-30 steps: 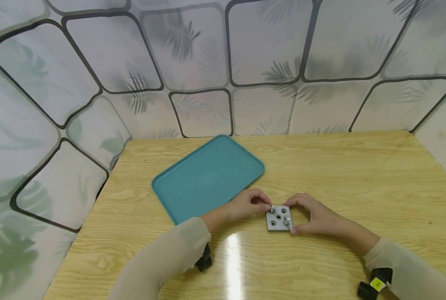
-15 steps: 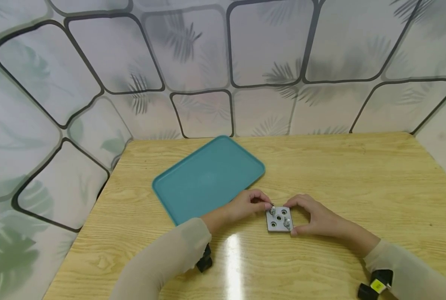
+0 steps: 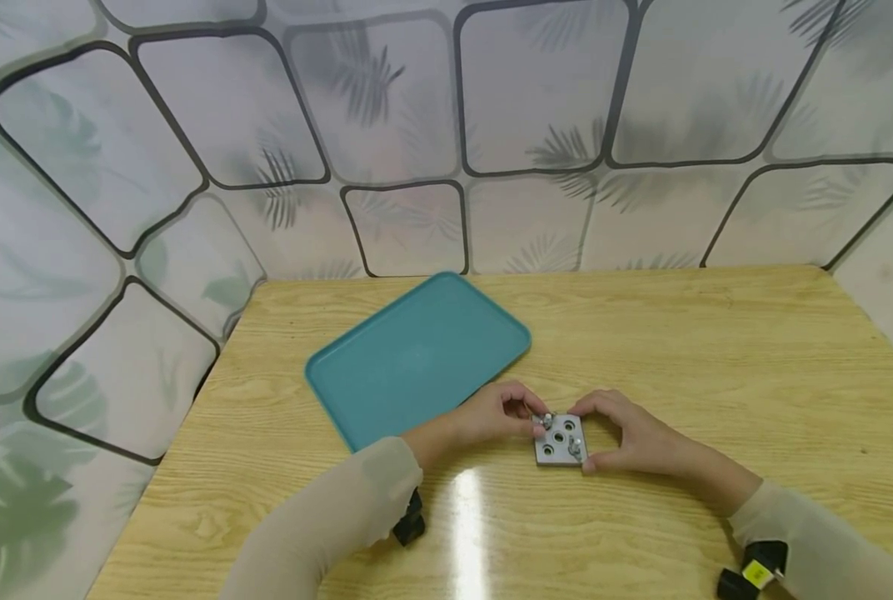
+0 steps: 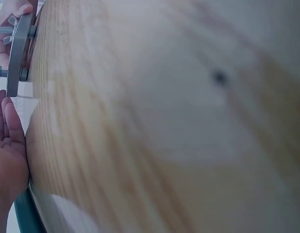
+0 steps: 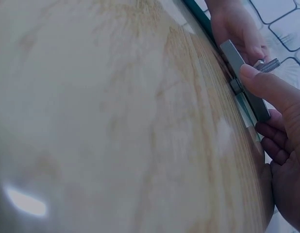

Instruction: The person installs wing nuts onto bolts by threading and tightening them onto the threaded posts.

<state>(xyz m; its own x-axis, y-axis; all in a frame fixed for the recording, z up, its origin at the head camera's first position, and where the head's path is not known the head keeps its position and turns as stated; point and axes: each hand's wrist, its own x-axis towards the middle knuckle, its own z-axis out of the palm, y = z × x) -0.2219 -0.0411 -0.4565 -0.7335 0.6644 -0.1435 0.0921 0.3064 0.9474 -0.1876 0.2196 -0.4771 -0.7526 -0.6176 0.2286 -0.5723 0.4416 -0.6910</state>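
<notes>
A square metal plate (image 3: 561, 452) with several holes sits just above the table. My right hand (image 3: 637, 437) grips its right side between thumb and fingers. One bolt with a wing nut (image 3: 575, 447) stands at the near right corner; in the left wrist view its wings (image 4: 12, 21) show clearly, and the bolt heads stick out under the plate. At the far left corner, thumb and forefinger of my left hand (image 3: 487, 414) lie around a second wing nut (image 3: 547, 421) on its bolt. The fingers partly hide that nut.
A teal tray (image 3: 416, 358) lies at an angle behind my left forearm. The wooden table (image 3: 679, 333) reaches back to a patterned wall covering (image 3: 529, 217). Black wrist cameras (image 3: 409, 521) are strapped to both sleeves.
My left thumb and forefinger have shifted around the far left wing nut, with the thumb now lower and the fingers further apart. The right hand and plate stay almost still.
</notes>
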